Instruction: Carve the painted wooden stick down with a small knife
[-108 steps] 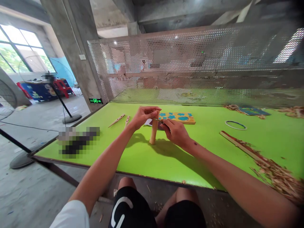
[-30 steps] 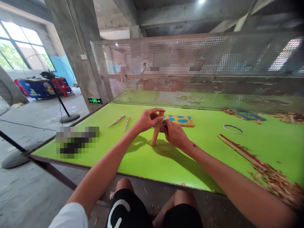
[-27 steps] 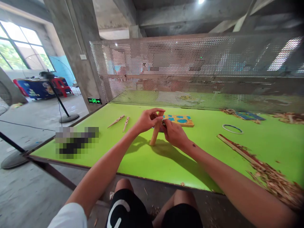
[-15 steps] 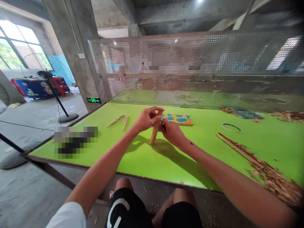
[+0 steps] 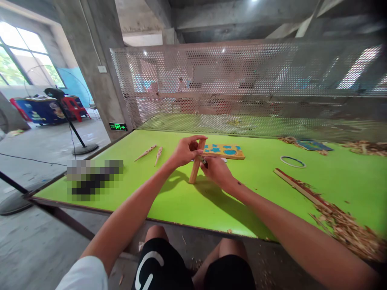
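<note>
A strip of wood [image 5: 194,172] stands tilted on the green table, its lower end touching the surface. Around its upper part, my left hand [image 5: 185,150] is closed, thumb and forefinger gripping it. My right hand [image 5: 218,172] is closed on a small carving tool [image 5: 203,160], pressed against the right side of the wood. Most of that tool is hidden in the fingers; a metal part and a dark bit show. Just behind the hands lies a yellow board [image 5: 226,151] with blue patches.
Two pointed, notched wooden sticks [image 5: 145,153] lie left of my hands. To the right are a roll of tape [image 5: 292,162], a long wooden strip [image 5: 298,187] and a pile of shavings [image 5: 353,229]. A perforated metal screen [image 5: 211,88] borders the table's far side.
My right hand has moved slightly down and left along the wood, and more of the tool's metal shows. My left hand keeps its grip on the upper part.
</note>
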`<state>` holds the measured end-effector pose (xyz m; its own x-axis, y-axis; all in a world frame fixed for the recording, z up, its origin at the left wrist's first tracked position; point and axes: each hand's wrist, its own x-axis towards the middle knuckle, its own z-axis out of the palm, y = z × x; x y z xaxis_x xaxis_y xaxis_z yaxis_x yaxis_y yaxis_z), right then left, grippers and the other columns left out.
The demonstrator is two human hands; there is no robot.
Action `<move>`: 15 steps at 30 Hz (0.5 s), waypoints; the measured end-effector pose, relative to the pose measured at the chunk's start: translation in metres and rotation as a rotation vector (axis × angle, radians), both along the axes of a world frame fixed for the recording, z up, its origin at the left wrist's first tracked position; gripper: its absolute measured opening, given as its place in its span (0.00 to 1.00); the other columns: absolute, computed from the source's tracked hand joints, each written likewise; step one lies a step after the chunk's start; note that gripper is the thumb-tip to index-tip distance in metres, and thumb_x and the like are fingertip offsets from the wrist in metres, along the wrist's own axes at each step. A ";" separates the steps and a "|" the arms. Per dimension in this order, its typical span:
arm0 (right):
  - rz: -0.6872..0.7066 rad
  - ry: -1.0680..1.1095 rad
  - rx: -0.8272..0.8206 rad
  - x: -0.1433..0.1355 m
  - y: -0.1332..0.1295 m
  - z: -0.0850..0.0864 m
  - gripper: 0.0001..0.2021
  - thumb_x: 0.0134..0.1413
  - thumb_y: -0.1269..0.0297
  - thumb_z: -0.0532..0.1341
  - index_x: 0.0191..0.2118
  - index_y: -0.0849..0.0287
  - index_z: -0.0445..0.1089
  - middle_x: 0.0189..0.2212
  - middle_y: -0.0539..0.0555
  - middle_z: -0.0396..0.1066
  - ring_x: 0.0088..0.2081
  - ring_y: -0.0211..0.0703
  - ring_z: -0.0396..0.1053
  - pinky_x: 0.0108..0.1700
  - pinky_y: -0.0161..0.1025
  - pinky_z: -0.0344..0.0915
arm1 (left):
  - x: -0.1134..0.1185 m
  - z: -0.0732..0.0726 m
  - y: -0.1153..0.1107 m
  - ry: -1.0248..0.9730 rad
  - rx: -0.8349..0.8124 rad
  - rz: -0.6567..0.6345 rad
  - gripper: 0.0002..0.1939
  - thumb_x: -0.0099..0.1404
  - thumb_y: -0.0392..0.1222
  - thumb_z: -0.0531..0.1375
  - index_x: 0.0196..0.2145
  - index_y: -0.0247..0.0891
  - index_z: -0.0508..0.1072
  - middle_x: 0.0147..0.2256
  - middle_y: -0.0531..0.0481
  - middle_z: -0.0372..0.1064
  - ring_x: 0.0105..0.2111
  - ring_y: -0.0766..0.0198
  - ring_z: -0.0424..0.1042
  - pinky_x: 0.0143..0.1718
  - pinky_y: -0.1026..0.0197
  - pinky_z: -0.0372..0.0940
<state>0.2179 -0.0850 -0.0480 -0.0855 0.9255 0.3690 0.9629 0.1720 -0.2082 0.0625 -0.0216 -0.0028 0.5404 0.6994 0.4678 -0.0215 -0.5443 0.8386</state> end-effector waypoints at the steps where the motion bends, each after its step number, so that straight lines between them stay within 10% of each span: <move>1: 0.009 -0.014 -0.015 -0.001 0.000 -0.004 0.10 0.64 0.64 0.56 0.38 0.60 0.75 0.35 0.60 0.79 0.38 0.46 0.74 0.39 0.38 0.59 | -0.001 0.000 0.001 0.007 -0.006 0.000 0.27 0.56 0.32 0.65 0.55 0.31 0.73 0.25 0.56 0.66 0.24 0.73 0.66 0.26 0.68 0.63; 15: -0.185 -0.073 0.071 0.003 -0.004 0.012 0.14 0.67 0.59 0.53 0.39 0.57 0.74 0.31 0.59 0.78 0.32 0.49 0.74 0.29 0.41 0.48 | 0.001 0.002 -0.009 0.030 0.092 0.021 0.23 0.63 0.43 0.63 0.54 0.30 0.75 0.25 0.54 0.66 0.23 0.71 0.65 0.25 0.67 0.63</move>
